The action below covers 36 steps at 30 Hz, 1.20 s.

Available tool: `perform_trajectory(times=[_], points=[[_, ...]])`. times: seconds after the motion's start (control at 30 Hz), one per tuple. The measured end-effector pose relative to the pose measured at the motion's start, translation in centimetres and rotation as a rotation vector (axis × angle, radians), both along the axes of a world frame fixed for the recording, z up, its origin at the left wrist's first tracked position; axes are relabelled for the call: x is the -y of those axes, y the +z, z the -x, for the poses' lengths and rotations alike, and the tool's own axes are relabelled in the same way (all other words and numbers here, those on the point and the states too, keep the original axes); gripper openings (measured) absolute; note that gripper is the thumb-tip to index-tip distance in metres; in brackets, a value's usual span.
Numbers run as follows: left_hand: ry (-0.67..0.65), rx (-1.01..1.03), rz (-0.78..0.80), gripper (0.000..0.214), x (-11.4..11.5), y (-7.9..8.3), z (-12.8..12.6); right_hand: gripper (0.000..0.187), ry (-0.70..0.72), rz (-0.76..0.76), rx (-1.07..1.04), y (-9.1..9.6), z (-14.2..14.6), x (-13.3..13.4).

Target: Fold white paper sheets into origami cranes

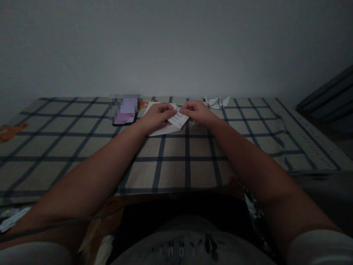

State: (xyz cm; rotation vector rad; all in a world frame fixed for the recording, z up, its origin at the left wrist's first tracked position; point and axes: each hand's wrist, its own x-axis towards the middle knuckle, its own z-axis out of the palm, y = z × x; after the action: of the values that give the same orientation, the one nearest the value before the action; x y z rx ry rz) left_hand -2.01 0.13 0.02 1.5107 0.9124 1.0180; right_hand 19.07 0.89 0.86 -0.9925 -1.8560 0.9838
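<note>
A small folded piece of printed paper [178, 119] is held between both hands over the table. My left hand [160, 115] pinches its left side with thumb and forefinger. On the other side, my right hand [197, 111] pinches the upper right edge the same way. Beneath the left hand lies a larger flat sheet of paper [162, 129] with printing on it. Folded paper cranes [217, 102] rest just beyond the right hand; I cannot tell exactly how many.
A phone [126, 110], partly pixelated, lies left of the sheet. A checked tablecloth [173, 173] covers the table, which meets a plain wall [176, 48] at the back. The table's near edge runs in front of my lap, and a dark slatted object [328, 95] stands at the right.
</note>
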Motion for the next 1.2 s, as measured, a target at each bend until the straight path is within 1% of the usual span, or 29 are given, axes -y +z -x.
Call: perform_trajectory(times=[0.2, 0.3, 0.37, 0.47, 0.57, 0.63, 0.73, 0.83, 0.9, 1.03, 1.2], points=[[0.088, -0.048, -0.139, 0.031, 0.1, 0.2, 0.2, 0.018, -0.009, 0.149, -0.116, -0.3, 0.6, 0.0], [0.127, -0.070, -0.182, 0.029, 0.1, 0.4, 0.3, 0.022, -0.016, 0.159, -0.125, -0.4, 0.5, -0.1], [0.129, -0.070, -0.168, 0.027, 0.0, 0.4, 0.3, 0.024, -0.012, 0.129, -0.095, -0.4, 0.4, -0.1], [0.094, -0.036, -0.089, 0.026, -0.1, 0.1, 0.1, 0.026, 0.010, 0.089, -0.047, -0.3, 0.3, 0.0], [0.024, 0.038, 0.011, 0.031, -0.3, -0.5, -0.1, 0.027, 0.030, 0.083, -0.011, -0.2, 0.2, 0.1], [-0.003, 0.058, 0.045, 0.036, -0.4, -0.9, -0.2, 0.027, 0.043, 0.075, 0.007, -0.2, 0.1, 0.1], [0.019, 0.014, 0.005, 0.040, -0.5, -1.2, -0.1, 0.027, 0.060, 0.082, 0.017, -0.4, 0.0, -0.1], [0.050, -0.016, -0.044, 0.036, -0.4, -0.9, 0.0, 0.027, 0.071, 0.096, -0.002, -0.7, 0.2, -0.2], [0.063, -0.005, -0.027, 0.031, -0.3, -0.6, 0.0, 0.025, 0.078, 0.108, -0.026, -0.8, 0.4, -0.1], [0.102, 0.039, 0.009, 0.023, -0.1, -0.3, -0.2, 0.016, 0.082, 0.138, -0.049, -0.6, 0.6, 0.1], [0.111, 0.041, -0.038, 0.022, -0.5, -0.6, 0.1, 0.009, 0.078, 0.133, -0.047, -0.6, 0.3, 0.0]])
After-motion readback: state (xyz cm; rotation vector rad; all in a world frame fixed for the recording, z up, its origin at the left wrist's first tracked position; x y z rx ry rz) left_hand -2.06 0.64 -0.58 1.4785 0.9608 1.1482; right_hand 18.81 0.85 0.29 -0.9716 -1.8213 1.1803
